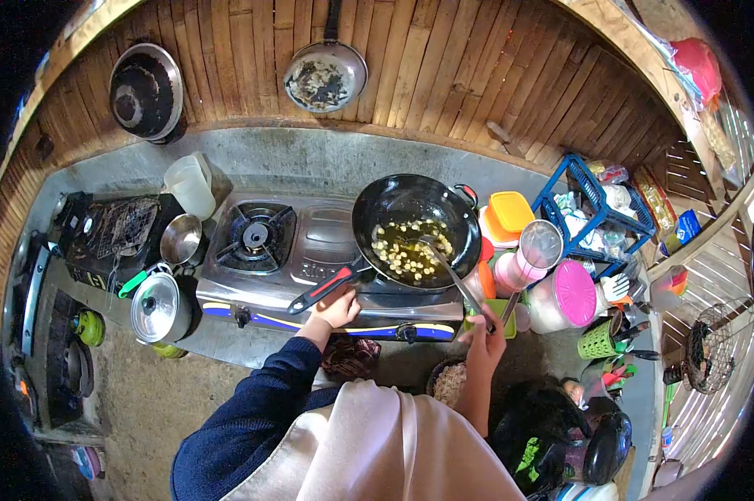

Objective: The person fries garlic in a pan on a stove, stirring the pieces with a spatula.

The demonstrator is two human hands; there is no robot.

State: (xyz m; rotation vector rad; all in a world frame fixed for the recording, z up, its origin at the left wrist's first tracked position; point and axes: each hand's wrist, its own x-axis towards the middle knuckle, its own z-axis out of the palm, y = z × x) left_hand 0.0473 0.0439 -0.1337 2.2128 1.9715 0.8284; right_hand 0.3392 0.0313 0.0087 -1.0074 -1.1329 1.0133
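A black wok (402, 196) sits on the right burner of a gas stove (327, 219). Small pale pieces (406, 260) lie in yellowish oil at its bottom. My left hand (335, 309) is closed against the underside of the wok's black and red handle (320, 290), over the stove's front edge. My right hand (482, 334) grips the metal handle of a spatula (453, 274), whose blade dips among the pieces. Another metal shaft (510, 307) slants up by that hand toward a round see-through thing (541, 244).
The bare left burner (256, 235) stands beside a lidded pot (160, 309) and a saucepan (181, 239). To the right crowd an orange-yellow container (510, 213), a pink-lidded jar (574, 293) and a blue rack (598, 204). A bowl of pinkish food (450, 382) is below my right hand.
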